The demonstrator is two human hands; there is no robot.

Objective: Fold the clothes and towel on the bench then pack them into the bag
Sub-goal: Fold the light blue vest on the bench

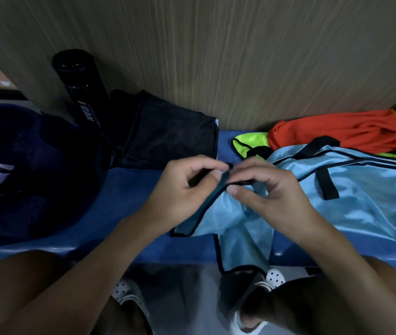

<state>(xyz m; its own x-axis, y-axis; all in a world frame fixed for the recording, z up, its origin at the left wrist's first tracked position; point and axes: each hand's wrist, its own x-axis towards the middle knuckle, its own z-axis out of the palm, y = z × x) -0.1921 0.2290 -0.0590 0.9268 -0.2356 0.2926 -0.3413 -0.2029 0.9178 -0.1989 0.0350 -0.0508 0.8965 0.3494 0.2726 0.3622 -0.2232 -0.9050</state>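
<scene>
At centre frame, a person's left hand and right hand both pinch the black-bound edge of a light blue sports bib spread rightward over the blue bench; it looks thin, slippery and limp, best held by that firmer binding.

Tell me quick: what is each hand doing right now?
Left hand: closed, fingers pinching the black edge of the blue bib.
Right hand: closed, pinching the same edge right beside it.
</scene>
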